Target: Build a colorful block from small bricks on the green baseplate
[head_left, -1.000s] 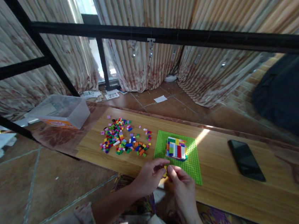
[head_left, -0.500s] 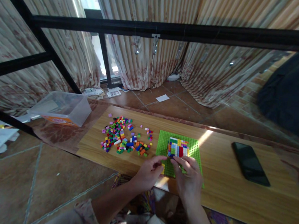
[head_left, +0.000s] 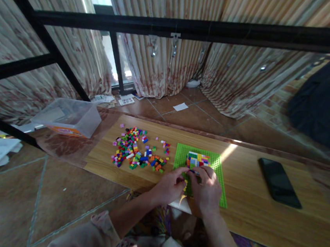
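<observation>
On a green studded baseplate [head_left: 221, 188] sits a low, many-coloured block of toy building bricks [head_left: 198, 158]. My left hand [head_left: 170, 185] is curled at the block's near left corner, thumb and forefinger closed together. My right hand [head_left: 208, 187] reaches over the block's near side with bent fingers, its fingertips meeting those of the left. A small dark piece shows between the fingertips, too small to make out. Yellow bricks [head_left: 185, 185] peek out on the plate beside my left thumb. Both hands hide the near part of the block.
Loose coloured bricks [head_left: 133, 147] are spread left of the baseplate on the wooden table [head_left: 244, 179]. A black phone [head_left: 279, 182] lies at the right. A clear plastic bin [head_left: 74, 116] stands beyond the table's left end. A black metal bar [head_left: 192, 31] crosses in front of the curtains.
My right hand has shifted slightly forward and left, covering more of the block's near side. My left hand stays beside it, fingertips a little higher. The view has tilted slightly.
</observation>
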A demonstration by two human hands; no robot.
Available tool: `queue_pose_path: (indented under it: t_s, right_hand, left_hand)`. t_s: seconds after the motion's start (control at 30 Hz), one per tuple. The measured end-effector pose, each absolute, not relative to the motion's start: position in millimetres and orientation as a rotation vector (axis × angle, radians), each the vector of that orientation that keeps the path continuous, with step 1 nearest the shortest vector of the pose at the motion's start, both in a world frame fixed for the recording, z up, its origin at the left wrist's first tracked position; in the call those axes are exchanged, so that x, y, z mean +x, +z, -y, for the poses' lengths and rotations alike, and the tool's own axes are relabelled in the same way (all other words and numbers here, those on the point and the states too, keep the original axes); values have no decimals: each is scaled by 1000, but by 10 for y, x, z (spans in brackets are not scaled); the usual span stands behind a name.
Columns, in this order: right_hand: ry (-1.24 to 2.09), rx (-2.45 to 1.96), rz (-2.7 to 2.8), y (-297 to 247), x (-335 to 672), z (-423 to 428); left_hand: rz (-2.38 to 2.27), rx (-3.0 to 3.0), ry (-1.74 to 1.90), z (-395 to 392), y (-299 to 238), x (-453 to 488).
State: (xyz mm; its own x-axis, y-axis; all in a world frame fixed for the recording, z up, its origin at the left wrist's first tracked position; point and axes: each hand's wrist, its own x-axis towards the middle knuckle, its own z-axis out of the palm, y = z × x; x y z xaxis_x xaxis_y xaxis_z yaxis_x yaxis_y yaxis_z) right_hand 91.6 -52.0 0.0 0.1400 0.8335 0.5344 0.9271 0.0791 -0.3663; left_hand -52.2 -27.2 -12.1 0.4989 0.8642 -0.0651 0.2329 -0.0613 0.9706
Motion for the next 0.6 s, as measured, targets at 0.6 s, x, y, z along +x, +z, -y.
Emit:
queue_pose_path:
  t_s: [0.6]
  right_hand:
    - [-452,-1734,1977,-180,941,723]
  left_hand:
    - [-1027,1803,616,323,45,-532]
